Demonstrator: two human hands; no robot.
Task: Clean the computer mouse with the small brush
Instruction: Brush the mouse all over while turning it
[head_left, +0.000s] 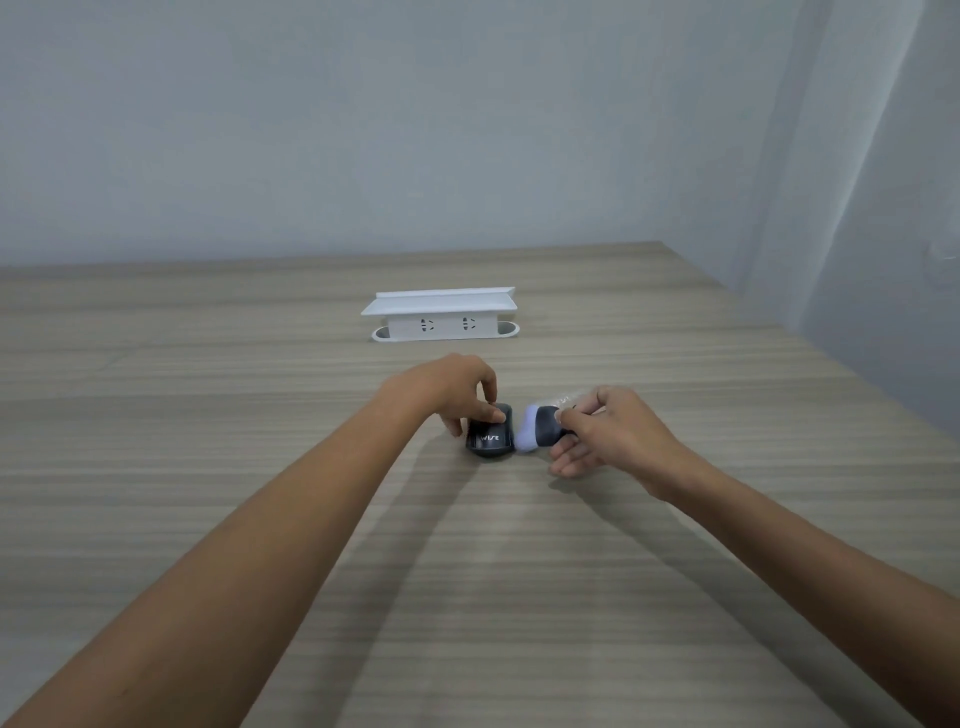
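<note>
A black computer mouse (490, 439) with white lettering on its near end lies on the wooden table. My left hand (452, 392) rests on top of it, fingers pressing its far part and holding it in place. My right hand (610, 434) grips a small brush (540, 429) with a dark body and pale lilac bristles. The bristles point left and touch the mouse's right side. The brush's rear end is hidden inside my fingers.
A white socket box (441, 314) with a flat lid stands on the wooden table (208, 415) beyond my hands. Grey walls close the far side, and the table's right edge runs diagonally along the right wall.
</note>
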